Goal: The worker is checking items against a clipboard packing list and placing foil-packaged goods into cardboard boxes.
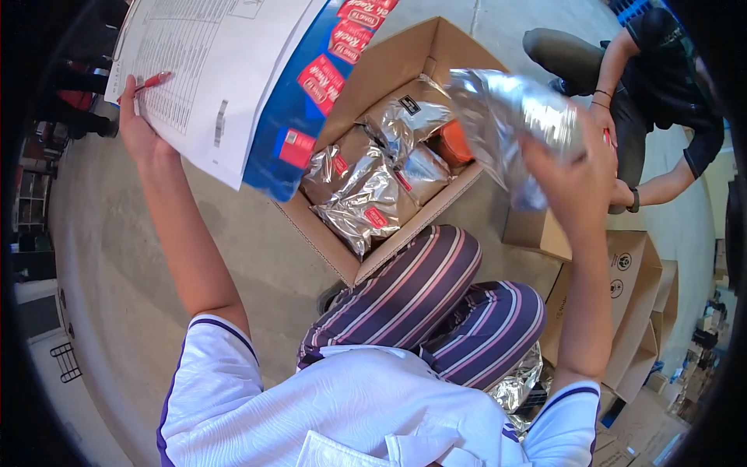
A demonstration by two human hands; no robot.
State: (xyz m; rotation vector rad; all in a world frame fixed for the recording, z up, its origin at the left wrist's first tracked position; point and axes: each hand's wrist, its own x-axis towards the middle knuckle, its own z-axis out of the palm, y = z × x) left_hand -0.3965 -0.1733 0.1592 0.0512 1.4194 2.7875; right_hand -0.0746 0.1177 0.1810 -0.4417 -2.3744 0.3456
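At the upper left, my left hand [146, 128] grips a stack of printed sheets [198, 87], with a red pen [153, 80] at the fingers. A blue plastic sheet or bag with red labels [286, 140] lies against the papers. My right hand [575, 169], slightly blurred, holds a silvery foil pouch [502, 117] to the right of an open cardboard box [327, 251]. Inside the box lie several foil pouches [373, 192], some with red labels, and an orange object [457, 143] at the right side.
A co-worker [659, 87] crouches at the upper right, hands close beyond my right hand. More cardboard boxes [630, 274] stand at the right. Foil packaging [519, 379] lies beside my knees, and shelving [32, 198] is at the far left.
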